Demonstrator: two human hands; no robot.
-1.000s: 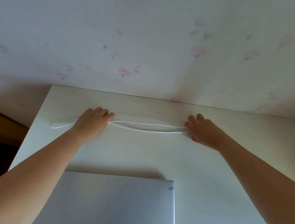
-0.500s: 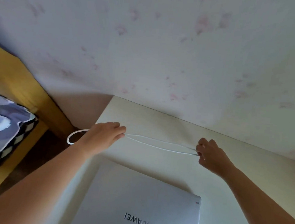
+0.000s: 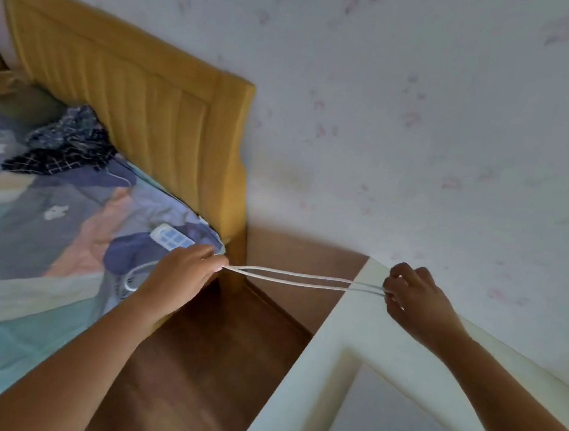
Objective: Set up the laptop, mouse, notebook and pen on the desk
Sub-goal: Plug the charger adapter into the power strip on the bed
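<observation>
Laptop, silver lid shut, flat on white desk, below right grip. White cable, doubled, stretched taut between both pinches, likely clearing it off the desk toward bed. Left hand and right hand clamped on cable, both arms outstretched.

Both forearms are showing bare from the lower frame edges up to the wrists; no sleeve is appearing on either. The left hand and right hand are likewise showing bare, with no glove, ring, watch or bracelet. Fingernails are appearing short where visible.
</observation>
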